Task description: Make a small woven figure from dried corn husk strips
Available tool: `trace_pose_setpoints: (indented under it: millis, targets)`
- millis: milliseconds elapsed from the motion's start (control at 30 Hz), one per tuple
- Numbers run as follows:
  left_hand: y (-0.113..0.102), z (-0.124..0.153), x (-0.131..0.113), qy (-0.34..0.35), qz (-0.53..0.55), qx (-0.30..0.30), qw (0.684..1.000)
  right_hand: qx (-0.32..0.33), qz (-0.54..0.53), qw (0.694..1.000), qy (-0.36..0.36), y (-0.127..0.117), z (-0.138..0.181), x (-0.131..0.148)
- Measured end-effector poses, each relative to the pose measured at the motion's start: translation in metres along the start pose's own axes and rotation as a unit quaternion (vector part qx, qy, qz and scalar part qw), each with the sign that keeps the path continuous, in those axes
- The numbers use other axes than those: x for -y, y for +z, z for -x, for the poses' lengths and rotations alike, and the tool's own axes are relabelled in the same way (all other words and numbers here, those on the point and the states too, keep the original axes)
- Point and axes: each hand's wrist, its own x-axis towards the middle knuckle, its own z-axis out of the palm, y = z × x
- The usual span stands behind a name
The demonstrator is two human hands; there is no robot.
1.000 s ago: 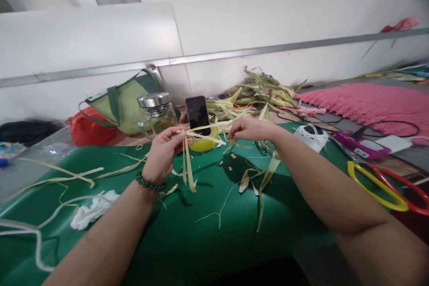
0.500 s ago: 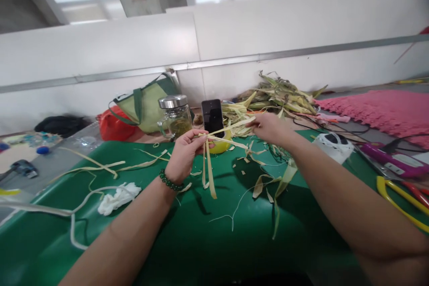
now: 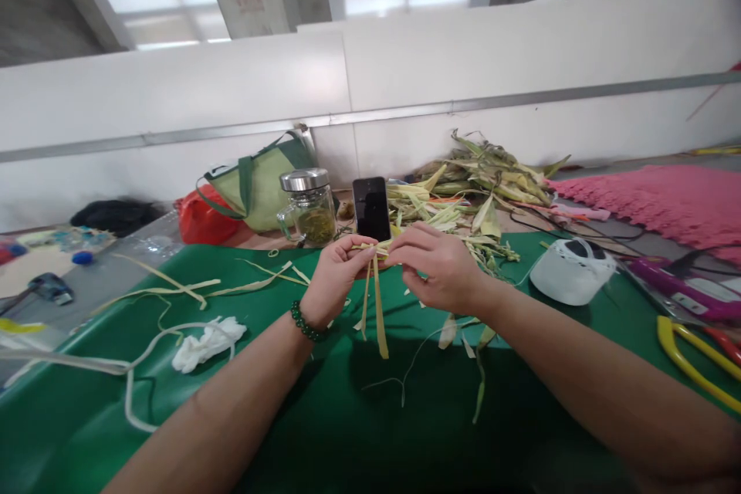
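Observation:
My left hand (image 3: 336,278), with a dark bead bracelet on its wrist, pinches a small bundle of pale yellow husk strips (image 3: 375,301) above the green table cover (image 3: 324,417). Two long strip ends hang down from the pinch. My right hand (image 3: 431,266) is closed on the same strips, fingertips touching those of the left. Both hands are held in the air in front of a black phone (image 3: 371,208) that stands upright.
A heap of corn husks (image 3: 480,177) lies at the back. A glass jar (image 3: 306,206), a green bag (image 3: 255,184), a red bag (image 3: 202,220) stand behind. A white device (image 3: 570,270), yellow-handled scissors (image 3: 695,359), a pink mat (image 3: 660,197) are right. Loose strips (image 3: 167,289) and white scraps (image 3: 205,340) lie left.
My right hand has come back from the right, where it was pulling a strip out sideways, and now meets my left hand at the bundle. The camera has shifted a little.

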Motion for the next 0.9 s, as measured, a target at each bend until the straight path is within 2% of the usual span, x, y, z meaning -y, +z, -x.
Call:
trace_pose_setpoints:
  millis: [233, 500, 733, 900]
  targets:
    - [0.0030, 0.0040, -0.0008, -0.002, 0.024, 0.022, 0.999, 0.046, 0.026, 0.997, 0.063, 0.0078, 0.0034, -0.0041]
    - [0.0039, 0.0045, -0.0012, -0.001, 0.018, 0.018, 1.000, 0.071, 0.044, 0.994, 0.074, 0.0068, 0.0035, -0.0047]
    - [0.0079, 0.0052, 0.0016, 0.041, -0.075, 0.009, 0.996, 0.070, 0.071, 0.995, 0.028, 0.0062, 0.0020, 0.0007]
    - [0.0083, 0.0047, 0.0024, 0.039, -0.087, 0.064, 0.993, 0.099, 0.032, 0.994, 0.007, 0.0057, 0.0034, -0.0007]
